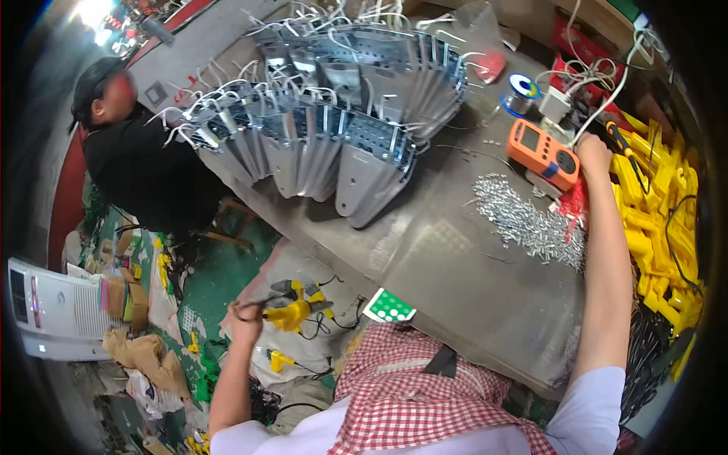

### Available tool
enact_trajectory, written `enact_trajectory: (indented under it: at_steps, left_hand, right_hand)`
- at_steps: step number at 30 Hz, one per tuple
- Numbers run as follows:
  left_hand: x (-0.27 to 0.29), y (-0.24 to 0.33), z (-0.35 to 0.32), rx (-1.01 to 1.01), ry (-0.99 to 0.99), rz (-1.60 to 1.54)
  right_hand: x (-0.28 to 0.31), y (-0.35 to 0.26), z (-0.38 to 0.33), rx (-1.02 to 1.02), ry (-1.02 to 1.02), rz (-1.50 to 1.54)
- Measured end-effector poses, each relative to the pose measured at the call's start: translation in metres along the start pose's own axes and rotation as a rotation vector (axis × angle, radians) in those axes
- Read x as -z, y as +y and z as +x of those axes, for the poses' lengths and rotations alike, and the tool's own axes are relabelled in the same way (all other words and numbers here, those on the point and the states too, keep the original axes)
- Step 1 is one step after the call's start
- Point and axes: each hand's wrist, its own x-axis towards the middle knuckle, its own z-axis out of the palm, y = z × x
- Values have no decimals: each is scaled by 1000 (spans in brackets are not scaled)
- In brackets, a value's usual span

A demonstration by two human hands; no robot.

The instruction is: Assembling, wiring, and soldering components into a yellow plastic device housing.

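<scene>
Dangling yellow part (292, 312) beside left hand (245, 313)

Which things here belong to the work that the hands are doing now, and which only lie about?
In hand:
- left hand holding the wire of a yellow part
- right hand at the orange meter

Lying about:
- metal brackets
- heap of small silver pieces
- solder spool
- yellow parts pile

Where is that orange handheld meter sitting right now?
The orange meter lies on the grey metal table at the upper right of the head view, just left of the person's right hand, beside the pile of small silver parts.
</scene>
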Motion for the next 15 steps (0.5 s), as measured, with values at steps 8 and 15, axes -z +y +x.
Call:
enact_trajectory:
  at_steps: [8,15]
  left_hand:
    - [81,138,115,-49,485,-491]
    - [148,185,201,20,664,-594]
  right_hand:
    - [-3,-9,-14,-57,61,74]
    - [-26,0,-3,-41,27,58]
